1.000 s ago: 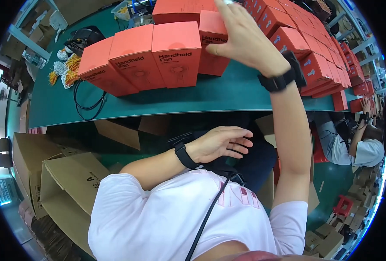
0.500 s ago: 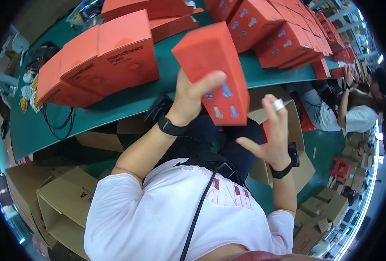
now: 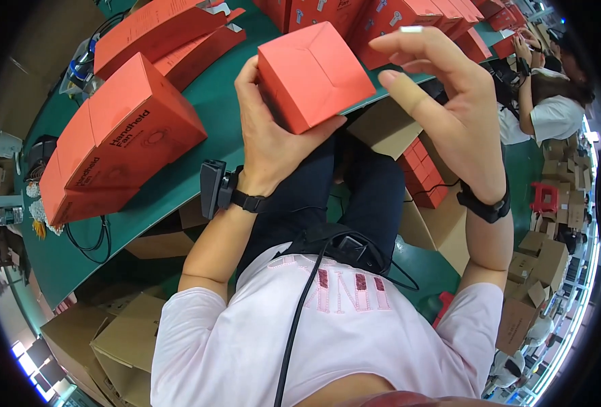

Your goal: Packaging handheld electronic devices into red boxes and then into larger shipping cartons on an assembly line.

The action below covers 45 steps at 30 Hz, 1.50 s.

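My left hand [image 3: 268,150] is wrapped round a red cardboard box [image 3: 321,71], fingers along its left side and thumb under its near edge. The box is tilted so that a square end, creased and closed, faces up toward me. It is held above the near edge of the green table [image 3: 158,207]. Just right of the box, my right hand [image 3: 453,112] hangs in the air with thumb and fingers curved apart. It holds nothing, and a pale ring or band shows on one finger.
Red boxes [image 3: 127,132] stand in a row at left, with more red cartons [image 3: 161,37] behind. Others [image 3: 398,24] are stacked at far right. Beside my legs, an open brown carton [image 3: 443,227] holds small red boxes [image 3: 424,173]. A co-worker [image 3: 554,119] sits at right.
The box has turned in my left hand, from showing its printed side to showing its end. My right hand has risen and moved forward beside it. The whole view has shifted.
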Each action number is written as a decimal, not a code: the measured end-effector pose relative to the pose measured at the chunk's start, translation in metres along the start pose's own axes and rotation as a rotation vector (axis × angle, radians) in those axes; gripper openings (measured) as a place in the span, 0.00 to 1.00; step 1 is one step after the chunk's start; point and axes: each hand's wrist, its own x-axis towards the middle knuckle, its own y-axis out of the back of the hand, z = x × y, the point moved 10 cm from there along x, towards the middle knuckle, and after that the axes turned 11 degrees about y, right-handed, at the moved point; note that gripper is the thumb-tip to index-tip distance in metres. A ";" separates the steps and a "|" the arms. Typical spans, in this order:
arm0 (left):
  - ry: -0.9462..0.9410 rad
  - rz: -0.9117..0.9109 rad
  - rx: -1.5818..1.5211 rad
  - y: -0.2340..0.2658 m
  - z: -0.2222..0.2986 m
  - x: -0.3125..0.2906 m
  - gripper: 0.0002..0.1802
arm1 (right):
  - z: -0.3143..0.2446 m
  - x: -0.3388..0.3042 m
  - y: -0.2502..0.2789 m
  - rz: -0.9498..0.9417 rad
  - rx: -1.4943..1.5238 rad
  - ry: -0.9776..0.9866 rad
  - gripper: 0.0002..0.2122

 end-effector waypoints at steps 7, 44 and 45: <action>0.060 0.120 0.048 0.006 0.004 -0.010 0.67 | -0.008 0.019 -0.017 -0.133 -0.154 -0.106 0.16; -0.151 -0.009 0.168 -0.021 0.037 -0.001 0.55 | 0.056 0.043 -0.030 -0.502 0.212 -0.677 0.09; -0.152 -0.011 0.166 -0.021 0.036 -0.001 0.55 | 0.061 0.037 -0.032 -0.527 0.240 -0.773 0.09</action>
